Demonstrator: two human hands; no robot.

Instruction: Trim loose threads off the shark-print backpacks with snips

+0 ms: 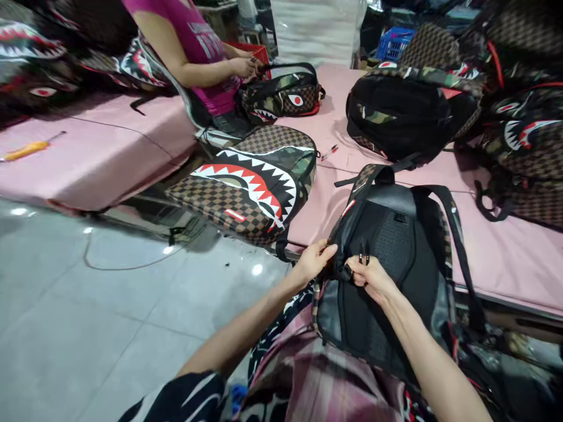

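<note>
The left hand [314, 261] pinches and the right hand [372, 276] grips a black strap [341, 270] of the brown-checkered, black-backed backpack [391, 246] — lying from lap [312, 381] to pink-covered counter [497, 252] — with slim black snips [366, 251] also in the right.

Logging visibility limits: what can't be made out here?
All in the head view:
- Nearest backpack: front hidden by its own body.
- Black tool: lower part covered by the right hand.
- Orange tool: handle end cut off by left edge.
- Co-worker's hands: what they hold, too small.

Left hand [314, 261] pinches between thumb and fingers, right hand [368, 275] curled tight near it
</note>
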